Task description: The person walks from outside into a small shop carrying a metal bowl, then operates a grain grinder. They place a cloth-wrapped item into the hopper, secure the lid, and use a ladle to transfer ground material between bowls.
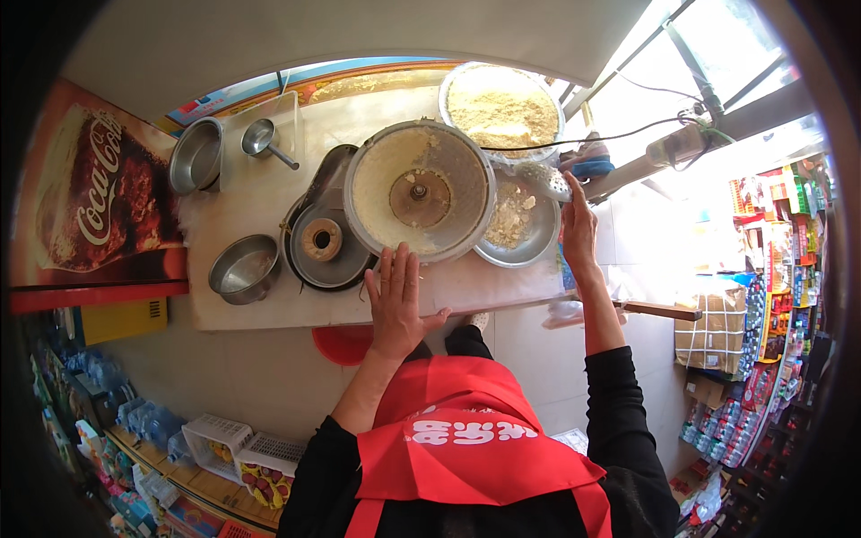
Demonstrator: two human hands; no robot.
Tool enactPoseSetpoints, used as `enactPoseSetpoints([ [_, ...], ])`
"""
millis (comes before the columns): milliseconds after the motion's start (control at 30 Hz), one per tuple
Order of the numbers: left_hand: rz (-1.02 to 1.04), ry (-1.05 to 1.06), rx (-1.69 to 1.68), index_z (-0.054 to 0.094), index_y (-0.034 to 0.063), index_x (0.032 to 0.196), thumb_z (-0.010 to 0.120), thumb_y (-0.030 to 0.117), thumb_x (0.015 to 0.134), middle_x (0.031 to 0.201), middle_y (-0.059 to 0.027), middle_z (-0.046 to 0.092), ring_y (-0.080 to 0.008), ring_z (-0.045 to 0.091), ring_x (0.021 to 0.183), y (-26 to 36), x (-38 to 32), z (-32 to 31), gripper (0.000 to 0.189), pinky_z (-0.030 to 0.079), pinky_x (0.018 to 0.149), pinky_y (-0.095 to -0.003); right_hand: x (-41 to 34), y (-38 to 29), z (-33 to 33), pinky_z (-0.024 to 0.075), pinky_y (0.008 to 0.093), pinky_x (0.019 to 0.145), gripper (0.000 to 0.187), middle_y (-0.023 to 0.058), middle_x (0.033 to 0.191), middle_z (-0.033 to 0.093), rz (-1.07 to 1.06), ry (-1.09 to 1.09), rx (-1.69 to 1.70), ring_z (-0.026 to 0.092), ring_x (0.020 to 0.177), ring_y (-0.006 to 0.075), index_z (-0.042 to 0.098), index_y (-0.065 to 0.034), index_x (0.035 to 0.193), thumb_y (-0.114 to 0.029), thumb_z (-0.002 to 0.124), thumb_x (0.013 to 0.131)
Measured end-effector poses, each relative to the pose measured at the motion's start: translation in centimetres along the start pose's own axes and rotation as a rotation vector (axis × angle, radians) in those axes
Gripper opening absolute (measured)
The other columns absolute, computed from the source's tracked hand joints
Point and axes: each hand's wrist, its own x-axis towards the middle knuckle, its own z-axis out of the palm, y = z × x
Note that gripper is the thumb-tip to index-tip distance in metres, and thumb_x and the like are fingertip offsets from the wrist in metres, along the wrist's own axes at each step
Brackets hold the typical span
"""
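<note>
My left hand (395, 302) is spread flat, palm down, with its fingertips at the near rim of a large round metal drum (377, 181). Pale flour-like powder coats the drum's inside, and a hub (420, 192) sits at its centre. My right hand (580, 228) grips a perforated metal scoop (548, 180) with its index finger stretched along it. Below the scoop, a metal bowl (538, 245) holds crumbly pale pieces (510, 222). Farther back, a larger basin (444, 101) is filled with yellowish powder (501, 111).
On the table (336, 313), left of the drum, stand a round machine part (323, 262), a metal pot (243, 269), a ladle (259, 138) and another metal pot (196, 158). A black cable (592, 142) crosses behind the right hand. A wooden bar (662, 310) juts out at right.
</note>
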Motion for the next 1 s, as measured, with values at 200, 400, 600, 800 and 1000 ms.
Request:
enactPoseSetpoints([
  [200, 0.034, -0.04, -0.032, 0.021, 0.0026, 0.156, 0.079, 0.047, 0.073, 0.163, -0.0185, 0.021, -0.0388, 0.017, 0.151, 2.6, 0.3, 1.3, 0.11, 0.011, 0.115, -0.0649, 1.4, -7.8, 2.0, 0.0463, 0.0524, 0.071, 0.031, 0.0245, 0.088, 0.064, -0.223, -0.166, -0.124, 0.063, 0.083, 0.0458, 0.047, -0.0099, 0.127, -0.005, 0.05, 0.097],
  [400, 0.02, -0.069, -0.071, 0.017, 0.0016, 0.156, 0.085, 0.034, 0.07, 0.161, -0.0224, 0.019, -0.0399, 0.02, 0.15, 4.7, 0.9, 1.4, 0.115, 0.019, 0.113, -0.0655, 1.6, -11.8, 6.8, 0.0519, 0.0509, 0.068, 0.024, 0.0213, 0.08, 0.067, -0.407, -0.382, -0.5, 0.068, 0.08, 0.0414, 0.052, -0.0045, 0.111, -0.007, 0.057, 0.087],
  [600, 0.044, -0.033, -0.016, 0.025, -0.0021, 0.153, 0.084, 0.035, 0.07, 0.16, -0.0223, 0.025, -0.0389, 0.023, 0.148, 4.9, 1.9, 1.1, 0.109, 0.02, 0.114, -0.0604, 5.4, -12.5, 8.8, 0.0556, 0.0477, 0.067, 0.013, 0.0216, 0.081, 0.069, -0.507, -0.614, -0.531, 0.07, 0.082, 0.0393, 0.067, -0.0002, 0.093, -0.005, 0.059, 0.084],
  [800, 0.052, -0.017, 0.042, 0.032, -0.0052, 0.15, 0.083, 0.038, 0.07, 0.155, -0.0216, 0.034, -0.0352, 0.027, 0.147, 4.9, 3.4, 0.4, 0.104, 0.018, 0.118, -0.0524, 11.7, -15.1, 9.4, 0.0509, 0.0395, 0.053, 0.021, 0.0145, 0.068, 0.069, -0.563, -1.318, -0.891, 0.067, 0.061, 0.0251, 0.074, 0.002, 0.089, -0.017, 0.064, 0.085],
  [1000, 0.045, -0.114, 0.104, 0.03, -0.0029, 0.151, 0.083, 0.04, 0.07, 0.158, -0.0205, 0.031, -0.0355, 0.026, 0.148, 5.1, 7.1, -0.3, 0.106, 0.016, 0.119, -0.0529, 12.5, -15.3, 8.1, 0.0391, 0.0315, 0.041, 0.025, 0.0047, 0.054, 0.053, 0.106, -1.421, -0.664, 0.05, 0.047, 0.0161, 0.071, 0.0002, 0.083, -0.022, 0.06, 0.088],
])
